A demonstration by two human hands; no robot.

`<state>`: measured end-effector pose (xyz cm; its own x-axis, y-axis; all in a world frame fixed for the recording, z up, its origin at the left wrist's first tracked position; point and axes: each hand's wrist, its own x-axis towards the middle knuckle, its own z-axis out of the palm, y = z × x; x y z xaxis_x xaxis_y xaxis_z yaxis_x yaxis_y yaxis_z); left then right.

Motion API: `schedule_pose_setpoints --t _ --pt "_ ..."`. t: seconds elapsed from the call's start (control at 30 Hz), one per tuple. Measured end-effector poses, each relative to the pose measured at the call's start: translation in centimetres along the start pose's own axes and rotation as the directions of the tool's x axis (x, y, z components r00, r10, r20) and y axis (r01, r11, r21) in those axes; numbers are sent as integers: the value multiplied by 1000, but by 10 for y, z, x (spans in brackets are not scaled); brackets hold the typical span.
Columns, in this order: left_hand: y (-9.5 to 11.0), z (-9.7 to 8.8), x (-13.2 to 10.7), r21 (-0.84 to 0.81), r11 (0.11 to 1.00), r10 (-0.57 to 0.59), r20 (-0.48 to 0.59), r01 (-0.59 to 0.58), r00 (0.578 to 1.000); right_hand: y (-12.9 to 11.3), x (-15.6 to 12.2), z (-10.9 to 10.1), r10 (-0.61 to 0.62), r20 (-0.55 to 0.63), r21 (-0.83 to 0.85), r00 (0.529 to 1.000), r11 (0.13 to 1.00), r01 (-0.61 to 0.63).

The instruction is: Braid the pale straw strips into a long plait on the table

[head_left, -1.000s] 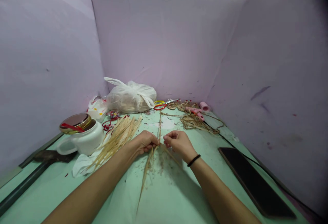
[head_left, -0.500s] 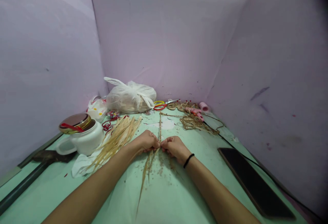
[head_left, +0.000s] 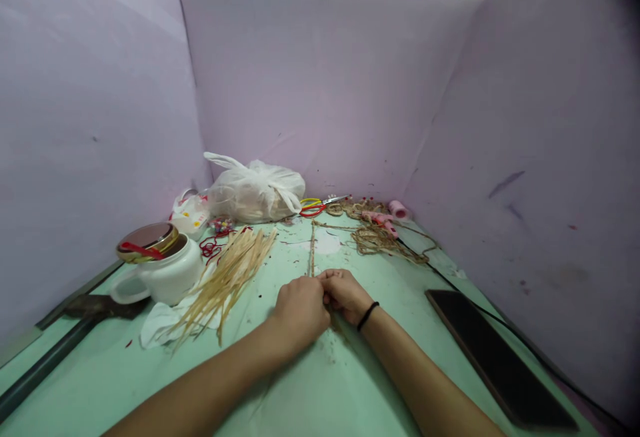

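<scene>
My left hand [head_left: 300,310] and my right hand [head_left: 345,294] are pressed together at the middle of the pale green table [head_left: 310,390], fingers curled. Both close on the near end of a thin braided straw cord [head_left: 312,247] that runs away from them toward the back wall. The loose straw strands below the grip are now hidden under my left hand. A black band circles my right wrist. A bundle of loose dry straw strips [head_left: 227,277] lies just left of my left hand.
A white pot [head_left: 160,270] with a brown lid stands at the left on white cloth. A white plastic bag [head_left: 255,187], scissors [head_left: 317,205], coiled jute cord [head_left: 380,237] and a pink glue gun [head_left: 383,218] lie at the back. A dark phone [head_left: 495,357] rests at the right. Purple partitions enclose the table.
My hands have closed in from apart to touching. My left hand has shifted right and over the loose strands, covering them; my right hand has drawn slightly nearer to me.
</scene>
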<state>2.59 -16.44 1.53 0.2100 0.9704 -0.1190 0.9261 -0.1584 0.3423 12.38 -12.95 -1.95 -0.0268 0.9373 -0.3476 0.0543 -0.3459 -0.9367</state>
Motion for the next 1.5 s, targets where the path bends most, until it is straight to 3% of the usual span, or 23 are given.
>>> schedule_pose_setpoints --t 0.1,0.23,0.33,0.43,0.53,0.63,0.73,0.87,1.0,1.1,1.2,1.3,1.5 --pt "-1 -3 0 -10 998 57 -32 -57 998 -1 -1 -1 -9 30 -20 1000 1000 9" --pt "-23 -19 22 -301 951 -19 185 75 983 -4 -4 -3 -27 85 -67 996 997 33" --pt "-36 -23 39 -595 763 -128 242 251 962 -6 -6 -4 -21 107 -85 994 996 30" --pt "-40 -17 46 -756 568 -97 330 325 939 -5 -4 -4 -29 141 -73 990 997 40" --pt "-38 -12 47 -823 463 -39 353 330 935 -3 -2 -5 -54 147 -77 988 995 66" --pt "-36 -12 46 -851 410 -94 319 329 943 -4 -1 -7 -68 150 -83 986 993 81" --pt "-33 -14 45 -853 403 -50 341 331 939 -8 -3 -9 -87 175 -44 981 994 96" --pt "-35 -11 45 -843 368 78 447 391 891 -12 -5 -10 -91 181 -51 979 994 101" --pt "-39 -7 48 -799 474 -1 420 371 907 -7 2 -12 -176 169 -231 970 950 213" --pt "-37 -8 47 -735 571 -70 399 365 914 -1 7 -15 -317 190 -446 929 816 369" --pt "-31 -10 44 -725 593 -102 363 350 926 -1 3 -17 -427 206 -648 880 615 450" --pt "-26 -10 41 -734 588 -132 328 340 936 -9 -7 -16 -471 174 -761 865 494 421" --pt "-24 -4 40 -750 544 -189 329 378 925 -21 -21 -10 -331 14 -814 944 544 203"
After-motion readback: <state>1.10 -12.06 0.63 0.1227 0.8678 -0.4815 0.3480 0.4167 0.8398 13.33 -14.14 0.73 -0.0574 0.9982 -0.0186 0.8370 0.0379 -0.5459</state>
